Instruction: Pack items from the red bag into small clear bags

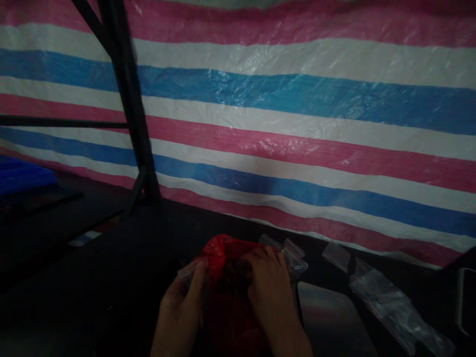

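Around us, a striped sheet [297, 144] in red, white and blue hangs along the far edge of the black desk [186, 215]. A black post [130, 99] with braces rises at the desk's far left corner, and beyond the left edge we see a bright blue thing [24, 176] on another dark surface [92, 191]. Towards the right edge, flat clear bags [386, 297] lie overlapping in a line slanting from the far edge towards us. Between them and our right forearm sits a flat metallic plate [330, 312]. More clear packets [297, 258] lie just beyond our right hand [269, 282], which partly hides them.

Our main container is a red plastic bag [219, 248], open towards us near the middle of the desk. Inside is a heap of small dark pieces [234, 275]; the light is too dim for us to tell what they are.

The red bag lies between our two hands. Our left hand [180, 305], at its left side, pinches a small clear bag [189, 270] between thumb and fingers. Our right hand reaches over the red bag's right rim, fingers bent beside the dark pieces; their tips are hidden, so we cannot tell whether they hold anything.
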Demonstrator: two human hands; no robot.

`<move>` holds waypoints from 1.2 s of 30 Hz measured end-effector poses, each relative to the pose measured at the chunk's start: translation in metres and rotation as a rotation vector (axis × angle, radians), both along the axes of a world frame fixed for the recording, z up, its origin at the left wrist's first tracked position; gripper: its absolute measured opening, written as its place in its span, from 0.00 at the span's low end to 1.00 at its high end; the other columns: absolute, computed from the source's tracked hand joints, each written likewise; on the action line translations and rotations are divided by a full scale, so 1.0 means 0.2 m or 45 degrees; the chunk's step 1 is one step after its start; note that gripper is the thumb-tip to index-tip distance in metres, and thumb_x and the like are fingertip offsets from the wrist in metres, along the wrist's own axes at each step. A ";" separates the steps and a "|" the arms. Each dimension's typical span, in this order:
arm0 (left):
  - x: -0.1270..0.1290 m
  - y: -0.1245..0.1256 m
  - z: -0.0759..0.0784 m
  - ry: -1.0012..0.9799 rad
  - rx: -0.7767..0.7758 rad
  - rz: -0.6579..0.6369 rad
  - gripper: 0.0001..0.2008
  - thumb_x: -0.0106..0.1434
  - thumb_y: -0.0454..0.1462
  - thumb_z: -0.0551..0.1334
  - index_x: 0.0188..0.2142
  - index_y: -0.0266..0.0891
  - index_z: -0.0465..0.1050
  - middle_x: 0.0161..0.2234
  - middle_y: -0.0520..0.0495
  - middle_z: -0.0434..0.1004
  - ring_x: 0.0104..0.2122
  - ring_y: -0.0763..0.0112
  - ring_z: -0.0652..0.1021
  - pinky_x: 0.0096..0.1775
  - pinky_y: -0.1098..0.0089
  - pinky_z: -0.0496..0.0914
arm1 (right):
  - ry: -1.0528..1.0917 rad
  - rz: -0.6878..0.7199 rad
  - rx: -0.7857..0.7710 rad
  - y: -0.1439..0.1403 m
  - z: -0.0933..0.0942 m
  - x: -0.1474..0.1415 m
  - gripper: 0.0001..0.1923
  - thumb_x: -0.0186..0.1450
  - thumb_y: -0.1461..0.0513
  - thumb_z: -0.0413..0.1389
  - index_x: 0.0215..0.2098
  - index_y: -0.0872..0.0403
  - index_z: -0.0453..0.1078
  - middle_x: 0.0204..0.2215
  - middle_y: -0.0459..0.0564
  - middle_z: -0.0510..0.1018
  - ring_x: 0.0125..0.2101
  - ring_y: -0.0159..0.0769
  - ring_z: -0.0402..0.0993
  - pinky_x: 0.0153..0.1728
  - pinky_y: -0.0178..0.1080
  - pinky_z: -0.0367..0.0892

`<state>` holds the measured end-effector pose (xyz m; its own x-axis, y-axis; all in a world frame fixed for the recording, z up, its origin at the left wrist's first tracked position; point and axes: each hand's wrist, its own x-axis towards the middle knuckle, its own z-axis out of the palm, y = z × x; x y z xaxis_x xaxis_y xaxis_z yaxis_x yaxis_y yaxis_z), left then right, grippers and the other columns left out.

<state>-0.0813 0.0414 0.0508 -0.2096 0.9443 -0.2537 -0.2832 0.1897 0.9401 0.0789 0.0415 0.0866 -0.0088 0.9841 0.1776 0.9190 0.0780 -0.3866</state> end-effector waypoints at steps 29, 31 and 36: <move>0.07 0.05 0.01 -0.267 -0.076 0.050 0.26 0.51 0.52 0.73 0.45 0.41 0.80 0.37 0.47 0.88 0.40 0.58 0.86 0.36 0.68 0.80 | 0.461 -0.076 -0.104 -0.02 -0.05 0.10 0.25 0.57 0.73 0.58 0.47 0.45 0.83 0.49 0.50 0.84 0.54 0.50 0.71 0.56 0.49 0.58; 0.04 0.05 -0.03 -0.027 0.045 0.012 0.30 0.52 0.58 0.72 0.47 0.42 0.79 0.40 0.46 0.87 0.43 0.55 0.85 0.42 0.64 0.81 | 0.508 -0.068 -0.145 -0.03 -0.06 0.12 0.25 0.59 0.72 0.59 0.48 0.44 0.82 0.49 0.50 0.83 0.54 0.49 0.71 0.58 0.49 0.58; -0.03 0.01 -0.07 0.777 0.566 0.211 0.26 0.60 0.58 0.66 0.46 0.42 0.79 0.54 0.37 0.77 0.53 0.48 0.81 0.52 0.51 0.79 | 0.455 -0.078 -0.242 -0.07 -0.05 0.17 0.25 0.61 0.71 0.58 0.52 0.47 0.81 0.52 0.52 0.82 0.57 0.52 0.70 0.60 0.50 0.59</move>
